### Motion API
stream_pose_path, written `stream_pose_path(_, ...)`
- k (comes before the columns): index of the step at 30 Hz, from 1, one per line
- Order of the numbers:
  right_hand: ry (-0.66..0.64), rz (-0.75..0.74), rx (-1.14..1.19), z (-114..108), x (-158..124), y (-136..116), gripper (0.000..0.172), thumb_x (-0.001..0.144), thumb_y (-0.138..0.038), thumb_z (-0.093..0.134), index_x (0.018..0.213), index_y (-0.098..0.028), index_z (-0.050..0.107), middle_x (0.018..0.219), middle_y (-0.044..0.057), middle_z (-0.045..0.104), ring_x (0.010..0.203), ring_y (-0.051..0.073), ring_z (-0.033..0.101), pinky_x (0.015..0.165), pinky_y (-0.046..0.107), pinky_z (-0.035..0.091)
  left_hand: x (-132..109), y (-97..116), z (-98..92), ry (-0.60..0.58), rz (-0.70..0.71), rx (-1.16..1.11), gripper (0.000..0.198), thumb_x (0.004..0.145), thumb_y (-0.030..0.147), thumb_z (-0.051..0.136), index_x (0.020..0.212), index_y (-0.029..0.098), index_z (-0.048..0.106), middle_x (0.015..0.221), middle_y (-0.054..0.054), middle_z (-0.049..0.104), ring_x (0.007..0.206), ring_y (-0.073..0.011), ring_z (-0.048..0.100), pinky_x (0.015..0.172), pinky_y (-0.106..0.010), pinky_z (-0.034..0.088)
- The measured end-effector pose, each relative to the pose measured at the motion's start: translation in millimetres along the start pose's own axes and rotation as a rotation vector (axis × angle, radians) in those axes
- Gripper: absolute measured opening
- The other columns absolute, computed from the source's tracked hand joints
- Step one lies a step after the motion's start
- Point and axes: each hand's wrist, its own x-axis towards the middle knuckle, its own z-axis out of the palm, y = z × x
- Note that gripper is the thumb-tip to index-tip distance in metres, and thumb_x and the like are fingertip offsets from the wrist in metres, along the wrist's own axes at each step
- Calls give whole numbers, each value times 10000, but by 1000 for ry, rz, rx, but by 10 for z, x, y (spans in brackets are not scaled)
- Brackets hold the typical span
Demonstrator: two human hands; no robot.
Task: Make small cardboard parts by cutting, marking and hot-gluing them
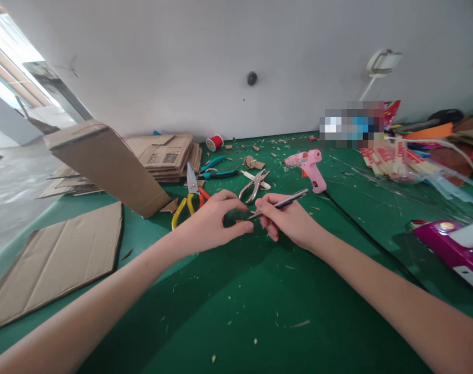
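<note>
Green table [236, 311], mid-area toward the far edge. Left hand [211, 223]: fingers curled, thumb and forefinger pinched down on a small brown piece [241, 222] lying on the mat; piece mostly hidden, shape not clear. Right hand [288, 221]: closed in a writing grip round a knife [283, 203], a slim metal-handled tool. Knife tip touches the piece between the two hands; long axis runs from tip at lower left up to butt at upper right, toward the glue gun [310, 165]. Just beyond the hands: yellow-handled snips [191, 195], hole punch [255, 185], teal pliers [216, 169]. Near the far edge: red thread spool [215, 142], stacked cardboard [168, 155] with printed marks too small to read. Cardboard sheet [57, 259] flat at the left edge. Red-and-white packets [392, 158] at far right, lettering illegible. Purple device [452, 249] at the right edge.
</note>
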Motion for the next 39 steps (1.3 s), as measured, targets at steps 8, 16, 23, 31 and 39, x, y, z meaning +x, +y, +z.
stream_pose_path(8, -102, 8, 269, 10, -18, -77, 411, 859, -587, 451, 883, -184, 527, 605, -17, 575, 413, 94, 516, 346, 215, 430, 50, 37, 70, 110, -20, -121, 205, 877, 268, 490, 750, 176, 622, 783, -3, 606, 711, -124, 539, 632, -253, 411)
stream_pose_path(16, -44, -35, 124, 1, -19, -63, 260, 913, -411, 464, 895, -159, 524, 637, -12, 573, 425, 77, 530, 336, 189, 420, 51, -9, 100, 127, -20, -156, 180, 862, 248, 514, 754, 173, 637, 802, -10, 612, 738, -132, 542, 639, -257, 398)
stream_pose_path(23, -38, -49, 18, -15, -32, -66, 233, 872, -404, 533, 854, -172, 518, 608, -34, 561, 376, 62, 498, 316, 185, 390, 40, 8, 109, 143, 31, -179, 188, 871, 227, 512, 732, 170, 624, 772, -3, 586, 715, -119, 531, 647, -246, 403)
stream_pose_path(31, -72, -87, -199, -62, -40, -98, 164, 873, -330, 525, 876, -166, 536, 667, -5, 589, 472, 90, 579, 381, 201, 476, 46, 9, 106, 176, 72, -157, 173, 879, 256, 516, 811, 183, 658, 845, -24, 614, 775, -135, 562, 685, -264, 440)
stream_pose_path(39, -86, -101, -219, -122, -50, -132, 164, 773, -270, 655, 803, -188, 516, 580, -34, 595, 489, 110, 601, 416, 210, 493, 34, -56, 119, 174, 152, -11, 113, 850, 151, 518, 799, 187, 612, 866, -20, 618, 853, -163, 552, 788, -320, 451)
